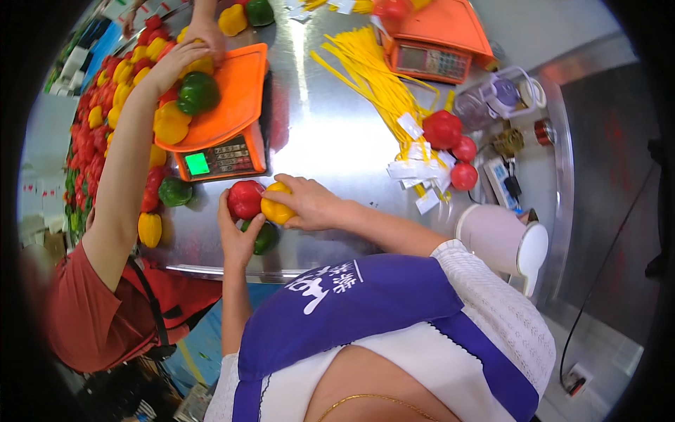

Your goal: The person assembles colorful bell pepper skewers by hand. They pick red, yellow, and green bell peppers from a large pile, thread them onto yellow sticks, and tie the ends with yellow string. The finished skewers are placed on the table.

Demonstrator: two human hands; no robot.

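Note:
Near the table's front edge, my left hand (238, 239) curls around the left side of a red bell pepper (245, 198). Its thumb lies over a green bell pepper (266, 241) just below; whether it also grips that one I cannot tell. My right hand (315, 203) grips a yellow bell pepper (278, 205) between thumb and fingers, against the red pepper's right side. All three peppers sit close together. Just beyond them stands an orange weighing scale (239, 98) with a lit green display, bearing a green pepper (198, 93) and yellow ones.
At left, a co-worker in a red shirt (84, 309) reaches over the scale beside a large pepper heap (91, 133). Yellow ties (369, 70) with white tags, red peppers (442, 130) and a second orange scale (429, 60) lie right. A pale lidded jug (492, 235) stands near my right arm.

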